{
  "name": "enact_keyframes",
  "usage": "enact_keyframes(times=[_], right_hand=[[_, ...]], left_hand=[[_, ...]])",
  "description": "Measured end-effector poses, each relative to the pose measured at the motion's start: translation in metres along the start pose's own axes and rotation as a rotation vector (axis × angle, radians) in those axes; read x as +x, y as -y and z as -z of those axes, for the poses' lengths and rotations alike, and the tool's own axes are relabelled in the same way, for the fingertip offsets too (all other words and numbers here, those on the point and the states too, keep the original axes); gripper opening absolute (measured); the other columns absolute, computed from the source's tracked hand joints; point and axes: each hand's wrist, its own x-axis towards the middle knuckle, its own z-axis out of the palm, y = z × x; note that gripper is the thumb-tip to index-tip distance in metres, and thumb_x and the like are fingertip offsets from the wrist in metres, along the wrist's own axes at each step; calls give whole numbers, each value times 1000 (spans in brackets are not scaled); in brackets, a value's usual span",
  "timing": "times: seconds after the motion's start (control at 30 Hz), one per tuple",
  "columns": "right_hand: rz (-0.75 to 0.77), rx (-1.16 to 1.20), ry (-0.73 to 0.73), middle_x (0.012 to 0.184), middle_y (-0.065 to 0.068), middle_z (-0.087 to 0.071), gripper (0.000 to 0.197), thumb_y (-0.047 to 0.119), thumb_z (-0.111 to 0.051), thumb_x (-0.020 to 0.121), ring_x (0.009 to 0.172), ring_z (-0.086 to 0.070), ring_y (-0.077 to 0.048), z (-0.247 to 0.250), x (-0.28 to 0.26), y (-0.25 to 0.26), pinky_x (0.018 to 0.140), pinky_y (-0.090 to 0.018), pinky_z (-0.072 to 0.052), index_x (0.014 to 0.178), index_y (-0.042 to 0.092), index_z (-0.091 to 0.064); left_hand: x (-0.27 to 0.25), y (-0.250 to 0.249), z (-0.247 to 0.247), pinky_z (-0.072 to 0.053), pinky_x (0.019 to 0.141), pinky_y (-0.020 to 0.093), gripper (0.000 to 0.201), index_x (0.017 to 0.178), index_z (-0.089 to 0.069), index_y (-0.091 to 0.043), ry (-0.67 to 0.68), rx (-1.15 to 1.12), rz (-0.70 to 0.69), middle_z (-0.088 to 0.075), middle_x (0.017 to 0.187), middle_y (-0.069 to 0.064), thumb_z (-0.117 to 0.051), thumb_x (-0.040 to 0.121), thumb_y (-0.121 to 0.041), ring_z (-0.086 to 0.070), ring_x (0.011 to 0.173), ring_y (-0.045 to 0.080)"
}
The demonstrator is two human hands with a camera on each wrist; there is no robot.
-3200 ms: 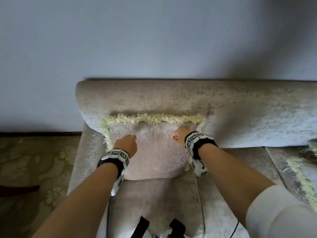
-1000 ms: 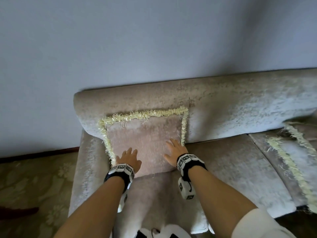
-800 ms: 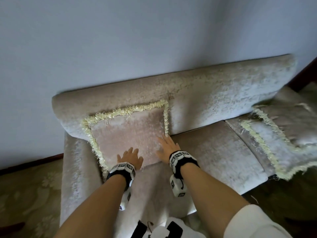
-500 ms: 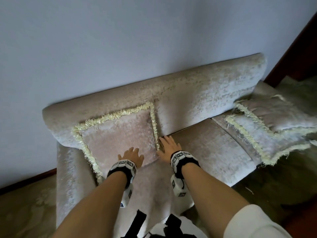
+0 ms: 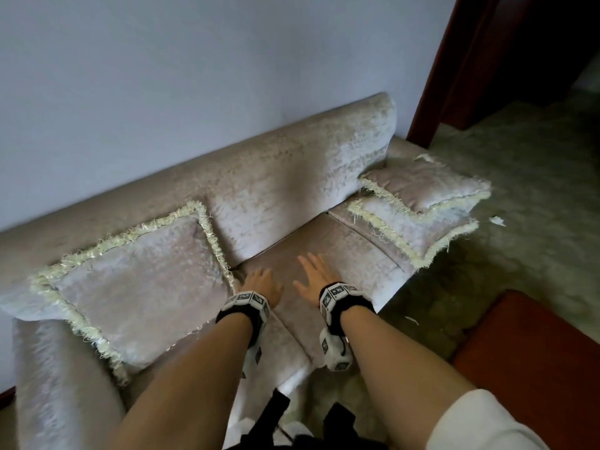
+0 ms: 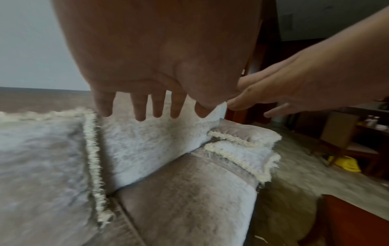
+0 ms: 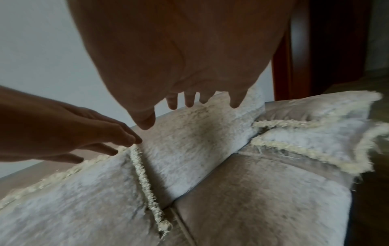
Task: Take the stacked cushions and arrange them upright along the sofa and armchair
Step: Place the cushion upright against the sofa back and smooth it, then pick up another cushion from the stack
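A beige cushion with cream fringe (image 5: 136, 284) (image 6: 40, 154) (image 7: 84, 196) leans upright against the sofa backrest (image 5: 285, 177) at the left end. Two more fringed cushions (image 5: 418, 206) (image 6: 246, 146) (image 7: 315, 131) lie stacked flat on the right end of the seat. My left hand (image 5: 259, 284) (image 6: 151, 106) hovers open just right of the upright cushion's lower corner, holding nothing. My right hand (image 5: 316, 277) (image 7: 200, 99) is open with fingers spread above the middle seat (image 5: 324, 254), also empty.
A patterned carpet (image 5: 519, 203) covers the floor right of the sofa. A reddish-brown furniture edge (image 5: 532, 358) stands at the lower right, and a dark wooden door frame (image 5: 454, 60) rises behind the sofa's right end. The left wrist view shows wooden furniture and a yellow item (image 6: 347, 164) farther off.
Both hands have come off the upright cushion and shifted right over the seat. The view has swung right, bringing the stacked cushions and the doorway into sight.
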Motion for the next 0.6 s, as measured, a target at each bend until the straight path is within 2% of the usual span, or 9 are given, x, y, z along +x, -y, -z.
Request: enact_keyframes(times=[0.1,0.27,0.47,0.6], right_hand=[[-79,44,-41,164,3,1,69,47,-43,99,151,2,-20,7,-22,-47,119,-52,-8,156,30,-9],[-222,143,-128,164,6,5,69,49,-40,99,150,9,-16,26,-45,-115,120,-50,-2,156,27,-7],[-416,214,-273,164,7,0,65,43,-42,100,151,5,-17,44,-73,-185,119,-53,-7,156,26,-14],[-564,267,-317,164,6,-5,65,42,-45,98,151,2,-18,44,-78,-221,120,-54,-10,155,27,-17]], left_hand=[[1,-54,-14,-25,110,53,55,143,-36,-21,31,65,-85,-31,152,2,-40,95,-48,-32,139,24],[23,-125,-19,-24,110,60,56,144,-34,-24,60,126,-207,-30,153,1,-41,94,-49,-30,140,25],[40,-217,-46,-17,114,60,57,148,-26,-24,162,175,-392,-21,158,1,-36,96,-46,-24,144,26],[63,-265,-68,-20,114,56,56,148,-25,-23,198,226,-502,-18,159,1,-34,97,-45,-24,144,26]])
